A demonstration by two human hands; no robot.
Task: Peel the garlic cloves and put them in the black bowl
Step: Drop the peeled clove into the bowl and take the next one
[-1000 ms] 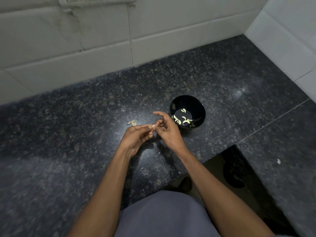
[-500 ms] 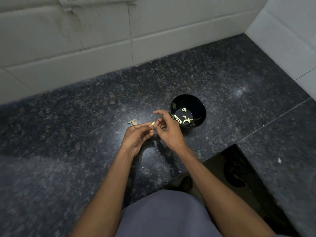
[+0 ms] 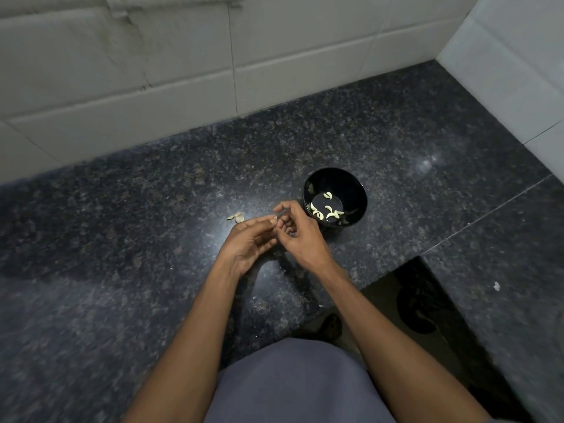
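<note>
Garlic peeling under way at the centre of the frame, beside a partly filled bowl.

The left hand [image 3: 248, 242] and right hand [image 3: 297, 232] meet fingertip to fingertip, apparently pinching a small garlic clove [image 3: 273, 218] between them; it is too small to judge how much skin remains. Several pale, crescent-shaped peeled cloves [image 3: 326, 210] already lie in the black bowl [image 3: 357, 190], just right of the hands. Loose skins [image 3: 236, 216] rest on the granite counter [image 3: 122, 239] to their left.
</note>
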